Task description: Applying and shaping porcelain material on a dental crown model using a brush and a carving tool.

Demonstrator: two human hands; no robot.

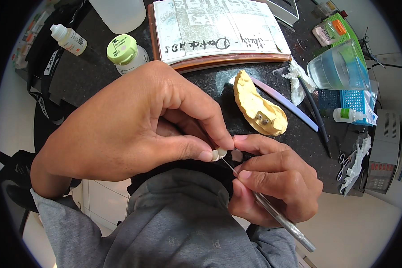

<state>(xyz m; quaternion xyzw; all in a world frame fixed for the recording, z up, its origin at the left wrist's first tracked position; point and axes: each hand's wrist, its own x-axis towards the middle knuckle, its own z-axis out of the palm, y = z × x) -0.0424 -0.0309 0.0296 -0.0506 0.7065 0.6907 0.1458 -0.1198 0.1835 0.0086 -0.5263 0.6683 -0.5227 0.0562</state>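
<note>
Between the thumb and index finger of my left hand is a small off-white dental bridge, partly hidden by the fingertips. My right hand grips a thin metal dental instrument like a pen. Its fine tip meets the bridge, while the knurled handle slants down to the right. The right index fingertip is against the left one. Just beyond the hands, a yellow plaster dental model lies on the dark speckled worktop. Two small grey round posts show in the model.
Behind the model lie a purple handle and a black-handled tool. A wood-framed white slab is at the back. A water glass stands right, near scissors. A green-lidded jar and dropper bottle stand left.
</note>
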